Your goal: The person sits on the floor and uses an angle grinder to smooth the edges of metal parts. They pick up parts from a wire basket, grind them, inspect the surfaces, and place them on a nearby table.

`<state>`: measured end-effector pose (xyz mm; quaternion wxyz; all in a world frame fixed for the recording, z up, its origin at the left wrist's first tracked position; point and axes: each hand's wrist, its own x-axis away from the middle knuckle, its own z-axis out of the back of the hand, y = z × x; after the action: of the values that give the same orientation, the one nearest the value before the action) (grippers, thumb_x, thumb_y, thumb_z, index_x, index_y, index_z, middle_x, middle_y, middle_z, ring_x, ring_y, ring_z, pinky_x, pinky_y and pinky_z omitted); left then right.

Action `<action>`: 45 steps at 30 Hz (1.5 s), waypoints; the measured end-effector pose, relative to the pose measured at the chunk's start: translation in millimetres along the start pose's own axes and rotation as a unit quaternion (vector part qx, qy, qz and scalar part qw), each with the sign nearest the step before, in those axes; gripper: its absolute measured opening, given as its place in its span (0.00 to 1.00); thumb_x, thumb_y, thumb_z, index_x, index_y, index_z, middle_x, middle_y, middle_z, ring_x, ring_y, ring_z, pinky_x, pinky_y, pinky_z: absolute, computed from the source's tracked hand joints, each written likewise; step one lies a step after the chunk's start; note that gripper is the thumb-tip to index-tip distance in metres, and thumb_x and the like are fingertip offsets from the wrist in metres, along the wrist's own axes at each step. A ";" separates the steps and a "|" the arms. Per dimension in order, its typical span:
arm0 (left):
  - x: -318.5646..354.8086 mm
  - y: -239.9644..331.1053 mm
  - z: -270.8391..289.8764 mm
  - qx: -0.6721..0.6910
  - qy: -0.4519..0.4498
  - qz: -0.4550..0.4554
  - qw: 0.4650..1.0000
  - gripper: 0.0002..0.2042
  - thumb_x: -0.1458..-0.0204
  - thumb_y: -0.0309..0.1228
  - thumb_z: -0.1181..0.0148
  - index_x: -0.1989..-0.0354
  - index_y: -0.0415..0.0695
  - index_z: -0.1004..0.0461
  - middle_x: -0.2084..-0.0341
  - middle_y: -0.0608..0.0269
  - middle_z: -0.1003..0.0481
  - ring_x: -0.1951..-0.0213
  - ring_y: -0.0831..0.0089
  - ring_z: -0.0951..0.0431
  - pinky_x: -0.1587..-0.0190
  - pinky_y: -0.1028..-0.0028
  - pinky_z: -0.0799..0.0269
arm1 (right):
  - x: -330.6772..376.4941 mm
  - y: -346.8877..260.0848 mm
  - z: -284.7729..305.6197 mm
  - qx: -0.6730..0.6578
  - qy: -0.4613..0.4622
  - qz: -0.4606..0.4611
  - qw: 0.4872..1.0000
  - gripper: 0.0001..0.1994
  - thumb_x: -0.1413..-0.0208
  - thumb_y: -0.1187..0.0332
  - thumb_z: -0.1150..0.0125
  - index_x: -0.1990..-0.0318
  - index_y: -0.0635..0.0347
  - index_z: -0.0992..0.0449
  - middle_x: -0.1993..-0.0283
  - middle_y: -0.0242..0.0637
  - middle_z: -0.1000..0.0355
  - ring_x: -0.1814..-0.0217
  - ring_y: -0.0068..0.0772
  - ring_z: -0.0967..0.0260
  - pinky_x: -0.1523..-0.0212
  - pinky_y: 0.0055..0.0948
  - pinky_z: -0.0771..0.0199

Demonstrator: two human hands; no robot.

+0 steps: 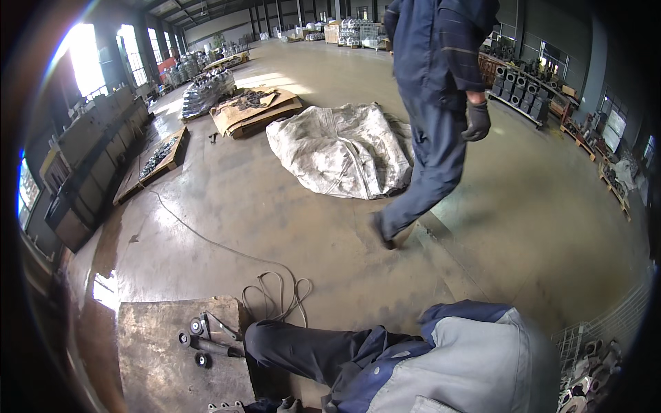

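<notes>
At the lower edge a grey-gloved hand [289,405], apparently my left, is partly in view beside a dark object [262,406] that is cut off by the frame. Whether it holds that object I cannot make out. Next to it, the top of a grey metal part with lugs [226,407] shows on the worn work board [158,372]. Farther up the board lies a black hand tool [219,347] among small round wheels [203,359] and a slim metal bar [224,326]. My bent leg [296,347] is beside the board. My right hand cannot be made out.
A person in dark blue workwear [430,117] walks past a large whitish sack [337,151]. A cable [213,242] crosses the floor and coils near my knee. Flattened cardboard [255,113] and a pallet [155,165] lie beyond; a wire basket of metal parts [589,375] stands right.
</notes>
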<state>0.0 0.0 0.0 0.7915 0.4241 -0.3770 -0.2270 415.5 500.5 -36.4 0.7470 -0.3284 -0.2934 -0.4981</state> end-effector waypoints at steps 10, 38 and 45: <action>-26.2 -27.0 -4.8 -0.096 0.022 -0.080 0.992 0.15 0.38 0.36 0.34 0.49 0.41 0.17 0.56 0.55 0.16 0.57 0.63 0.18 0.51 0.66 0.23 | -17.1 -29.9 18.6 -0.001 -0.002 0.014 1.000 0.43 0.40 0.47 0.34 0.21 0.52 0.44 0.39 0.62 0.25 0.40 0.62 0.24 0.39 0.51 0.25; -69.7 -54.5 -4.2 -0.171 -0.013 -0.090 0.981 0.14 0.37 0.37 0.36 0.46 0.48 0.17 0.50 0.52 0.18 0.50 0.58 0.18 0.47 0.63 0.22 | -19.2 -31.6 27.3 -0.032 0.001 0.000 0.999 0.45 0.40 0.47 0.34 0.21 0.57 0.47 0.40 0.64 0.25 0.41 0.62 0.23 0.39 0.51 0.25; -68.9 -31.7 -6.3 -0.140 -0.010 -0.045 0.989 0.15 0.38 0.37 0.35 0.46 0.47 0.17 0.51 0.52 0.17 0.50 0.60 0.18 0.47 0.64 0.22 | -3.0 -0.3 8.0 -0.050 -0.013 -0.030 0.998 0.46 0.40 0.47 0.34 0.21 0.58 0.48 0.40 0.64 0.25 0.41 0.62 0.23 0.39 0.51 0.25</action>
<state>-38.5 33.0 -56.8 0.8280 0.3235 -0.3301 -0.3175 413.3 508.3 -33.7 0.7105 -0.3630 -0.2878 -0.5298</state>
